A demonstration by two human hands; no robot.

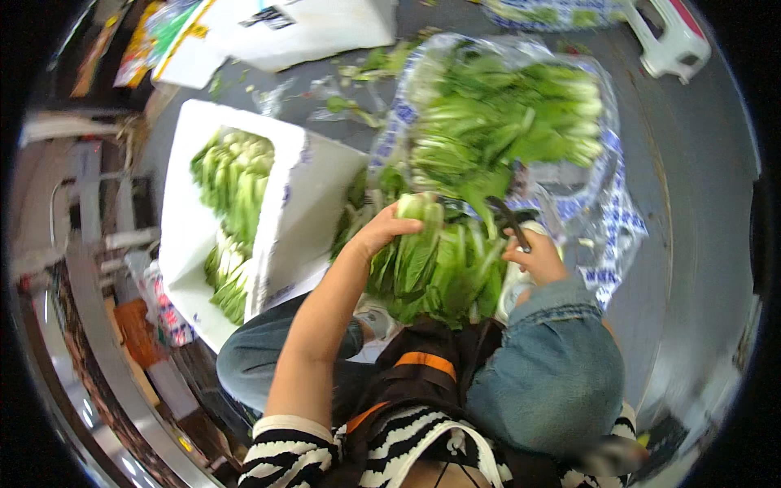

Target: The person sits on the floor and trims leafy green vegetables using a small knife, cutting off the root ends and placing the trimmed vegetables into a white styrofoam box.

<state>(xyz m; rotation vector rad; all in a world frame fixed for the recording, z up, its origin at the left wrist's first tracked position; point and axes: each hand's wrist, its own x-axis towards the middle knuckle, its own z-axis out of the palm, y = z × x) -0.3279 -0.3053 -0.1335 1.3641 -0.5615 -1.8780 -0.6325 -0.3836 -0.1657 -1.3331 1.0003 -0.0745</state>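
Observation:
My left hand [390, 227] grips a head of leafy green lettuce [421, 244] near its pale stem end, with the leaves hanging down toward my lap. In my right hand [540, 253] is a slim dark tool [511, 221], apparently a knife; blur hides its exact form. More loose leaves [464, 274] lie between my hands, above the dark apron [427, 351]. Just beyond them, a pile of leafy greens [488, 116] rests on an opened clear plastic bag [610, 213] with blue print.
A white foam box [329, 189] on its side at my left holds bundled greens [235, 183]. Another white foam box [317, 30] stands farther off. Leaf scraps [384, 61] litter the grey floor [683, 183]. At upper right stands a white plastic stool [671, 46].

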